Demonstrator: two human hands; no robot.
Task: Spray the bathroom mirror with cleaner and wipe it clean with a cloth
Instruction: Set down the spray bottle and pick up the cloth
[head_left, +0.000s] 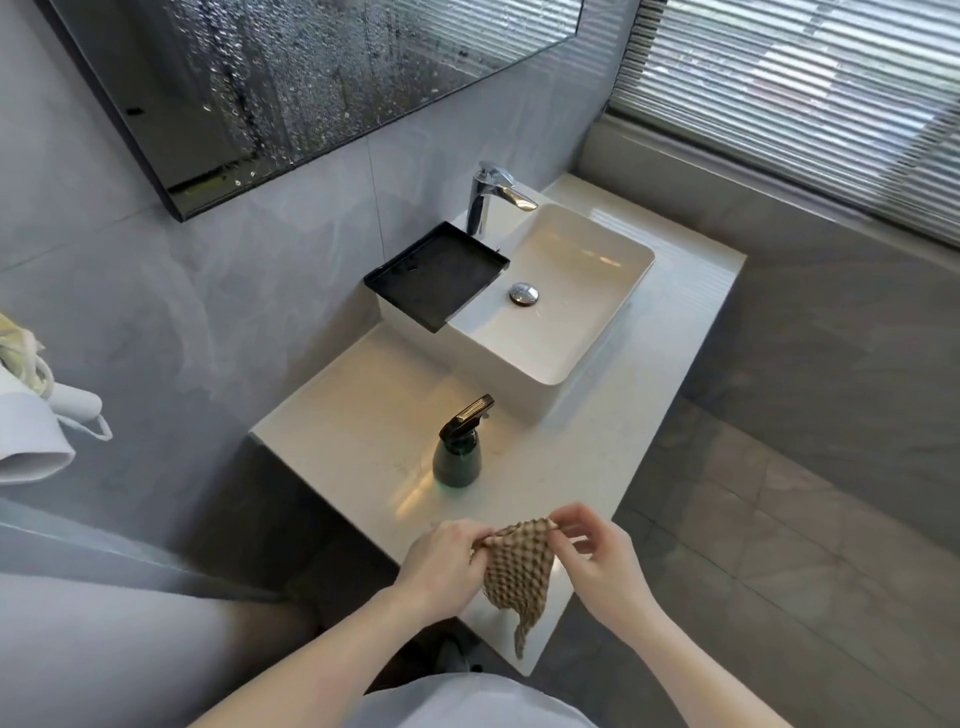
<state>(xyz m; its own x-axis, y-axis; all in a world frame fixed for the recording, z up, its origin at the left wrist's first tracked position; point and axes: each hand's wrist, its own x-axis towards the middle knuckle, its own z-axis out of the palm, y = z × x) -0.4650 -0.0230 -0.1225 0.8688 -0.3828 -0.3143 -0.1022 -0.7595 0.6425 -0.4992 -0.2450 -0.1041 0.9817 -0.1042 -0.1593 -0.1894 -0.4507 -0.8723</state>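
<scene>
The bathroom mirror (291, 78) hangs on the grey wall at the top left, and its glass is covered with droplets and wet streaks. A dark green spray bottle (458, 452) with a black trigger head stands upright on the pale countertop (358, 410). Close to me, above the counter's near end, both hands hold a tan waffle-textured cloth (517, 569). My left hand (444, 558) pinches its upper left corner. My right hand (597, 556) pinches the upper right corner, and the cloth hangs down between them.
A white rectangular basin (618, 332) sits on the counter beyond the bottle, with a chrome tap (491, 200) behind it and a black tray (436, 273) over its left edge. Window blinds (810, 104) fill the top right. White fabric (31, 431) hangs at the left.
</scene>
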